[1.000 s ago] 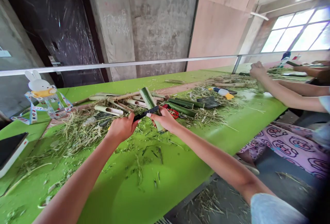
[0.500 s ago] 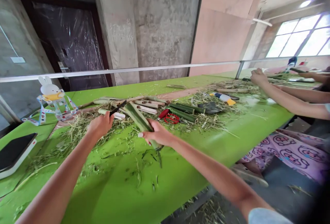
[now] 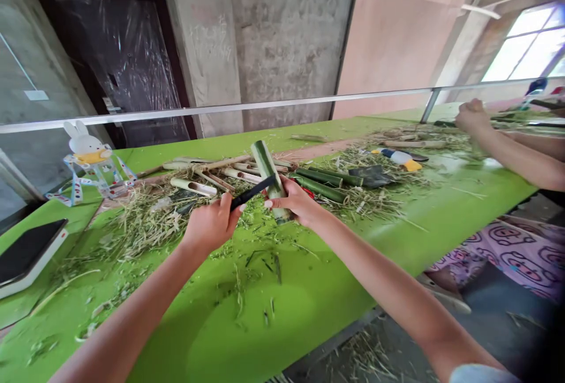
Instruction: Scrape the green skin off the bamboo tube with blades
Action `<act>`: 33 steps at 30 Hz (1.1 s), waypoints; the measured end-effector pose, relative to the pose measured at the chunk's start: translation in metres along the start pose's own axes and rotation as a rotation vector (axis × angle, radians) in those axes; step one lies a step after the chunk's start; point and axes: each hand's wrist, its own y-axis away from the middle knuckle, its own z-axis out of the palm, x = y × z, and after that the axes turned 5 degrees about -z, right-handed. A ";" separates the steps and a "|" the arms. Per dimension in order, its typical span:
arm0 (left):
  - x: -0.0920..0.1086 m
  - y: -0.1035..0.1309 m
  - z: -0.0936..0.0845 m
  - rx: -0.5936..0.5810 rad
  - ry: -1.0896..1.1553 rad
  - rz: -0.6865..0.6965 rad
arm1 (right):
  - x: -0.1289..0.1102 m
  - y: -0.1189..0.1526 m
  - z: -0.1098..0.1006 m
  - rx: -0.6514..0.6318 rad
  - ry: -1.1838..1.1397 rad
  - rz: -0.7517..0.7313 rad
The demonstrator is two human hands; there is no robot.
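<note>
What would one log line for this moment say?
left hand: grips knife | right hand: holds bamboo tilted | blade: against bamboo | table: green, shavings strewn | co-worker's arm: far right

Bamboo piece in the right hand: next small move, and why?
Probably draw the dark blade along the bamboo piece to shave its skin. The left hand grips the blade across the stalk, the right hand holds the stalk tilted up, and shavings litter the green table.

near table [image 3: 247, 336]: open | behind: bamboo pile [image 3: 318, 178], shavings [image 3: 132, 224]
</note>
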 end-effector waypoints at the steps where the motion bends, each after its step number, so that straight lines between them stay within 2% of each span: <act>1: 0.003 0.001 0.002 -0.015 0.013 0.026 | -0.001 0.001 0.000 -0.003 -0.012 0.002; 5: 0.010 0.002 0.010 -0.053 0.047 0.104 | -0.002 0.004 0.003 -0.021 -0.042 0.017; 10: 0.013 0.003 0.014 -0.110 0.132 0.146 | 0.000 0.006 0.005 -0.045 -0.001 -0.038; 16: 0.007 0.001 0.015 -0.182 0.185 0.131 | 0.005 0.007 0.005 -0.069 0.114 -0.047; 21: 0.008 0.000 0.012 -0.174 0.121 0.098 | 0.005 0.009 0.006 -0.081 0.258 -0.087; 27: 0.013 0.000 0.007 -0.153 0.099 0.056 | 0.007 0.009 0.006 -0.046 0.245 -0.097; 33: 0.014 -0.001 0.009 -0.103 0.092 0.014 | 0.000 0.009 0.009 -0.058 0.353 -0.052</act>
